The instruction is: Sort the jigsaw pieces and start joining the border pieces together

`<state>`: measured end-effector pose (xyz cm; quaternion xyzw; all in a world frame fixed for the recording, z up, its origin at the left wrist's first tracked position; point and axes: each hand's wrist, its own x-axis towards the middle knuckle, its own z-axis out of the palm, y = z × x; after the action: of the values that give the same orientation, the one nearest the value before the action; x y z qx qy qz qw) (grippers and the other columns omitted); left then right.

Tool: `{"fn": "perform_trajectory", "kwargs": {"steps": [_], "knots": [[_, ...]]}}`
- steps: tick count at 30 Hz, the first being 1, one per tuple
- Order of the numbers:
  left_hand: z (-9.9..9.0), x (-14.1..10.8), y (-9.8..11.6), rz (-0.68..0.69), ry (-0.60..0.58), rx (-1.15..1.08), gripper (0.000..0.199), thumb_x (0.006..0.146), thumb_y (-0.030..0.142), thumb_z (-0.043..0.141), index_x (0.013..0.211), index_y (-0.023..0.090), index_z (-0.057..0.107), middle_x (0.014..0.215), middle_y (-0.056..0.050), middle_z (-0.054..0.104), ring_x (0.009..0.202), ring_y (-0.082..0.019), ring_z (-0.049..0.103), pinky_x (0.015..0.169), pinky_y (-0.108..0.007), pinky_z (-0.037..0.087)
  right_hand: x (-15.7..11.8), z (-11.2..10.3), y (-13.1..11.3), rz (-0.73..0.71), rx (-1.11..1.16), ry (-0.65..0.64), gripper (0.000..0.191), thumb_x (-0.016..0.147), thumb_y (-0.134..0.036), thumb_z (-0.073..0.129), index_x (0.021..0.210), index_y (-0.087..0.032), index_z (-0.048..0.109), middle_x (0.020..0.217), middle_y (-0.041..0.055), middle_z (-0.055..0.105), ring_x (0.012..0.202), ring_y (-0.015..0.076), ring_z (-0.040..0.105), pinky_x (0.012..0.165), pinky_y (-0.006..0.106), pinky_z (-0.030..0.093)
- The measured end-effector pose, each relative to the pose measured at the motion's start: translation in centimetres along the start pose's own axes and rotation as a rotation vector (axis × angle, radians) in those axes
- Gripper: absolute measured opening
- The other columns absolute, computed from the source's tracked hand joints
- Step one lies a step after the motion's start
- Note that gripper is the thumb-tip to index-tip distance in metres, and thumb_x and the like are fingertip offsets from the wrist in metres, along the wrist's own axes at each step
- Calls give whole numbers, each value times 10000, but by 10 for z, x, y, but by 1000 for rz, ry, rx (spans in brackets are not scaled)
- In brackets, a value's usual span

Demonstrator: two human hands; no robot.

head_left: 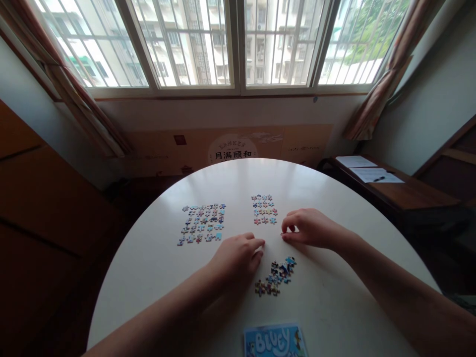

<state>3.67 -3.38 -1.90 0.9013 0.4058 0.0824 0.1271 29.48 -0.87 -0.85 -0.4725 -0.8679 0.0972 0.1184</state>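
Note:
My right hand is closed in a pinch just right of a small block of loose jigsaw pieces. A sliver of a puzzle piece shows at its fingertips, low over the table; most of it is hidden. My left hand rests near the middle with index finger stretched out and thumb apart, and I see nothing in it. Rows of separate jigsaw pieces lie to its left. Nearer to me, between my forearms, is a cluster of pieces, some apparently joined.
Everything lies on a round white table. A blue box or card lettered "BLUEY" is at the near edge. Beyond the table, a printed carton stands below the barred window. Papers and a pen lie on a wooden side table at right.

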Motion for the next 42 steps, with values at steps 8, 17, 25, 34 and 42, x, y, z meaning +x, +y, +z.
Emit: {"fn": "perform_trajectory", "kwargs": {"steps": [8,17,25,34,42], "knots": [[-3,1,-1,20,-33,-14,305,937,269,493,1147,250,713,967,-59,693,864,-241,673,763,-371,530,6,12,36,20,110,126,171,856,-201,669,873,-303,805,901,-10,771,776,169,691,682,279,474],[-6,0,-1,34,-43,-2,287,928,265,508,1124,261,716,972,-50,703,847,-231,674,742,-356,520,14,27,36,5,178,190,147,876,-218,677,889,-285,807,913,9,771,814,177,706,750,295,532],[-8,0,-1,53,-46,-1,282,937,266,510,1124,247,720,983,-58,700,856,-229,675,752,-352,524,14,28,34,-8,210,206,147,879,-210,678,891,-275,809,912,19,771,803,176,709,752,294,541],[-7,-1,-3,95,-24,21,284,943,273,502,1124,233,718,963,-64,701,841,-216,673,729,-322,518,13,27,31,-17,221,199,146,887,-232,666,901,-252,811,914,36,773,813,185,708,775,310,546],[-9,0,-1,96,-35,31,271,944,269,504,1097,222,723,956,-66,699,835,-216,670,728,-322,511,15,29,27,-23,218,203,150,888,-214,663,901,-252,807,918,30,772,823,183,704,771,299,532]]}}
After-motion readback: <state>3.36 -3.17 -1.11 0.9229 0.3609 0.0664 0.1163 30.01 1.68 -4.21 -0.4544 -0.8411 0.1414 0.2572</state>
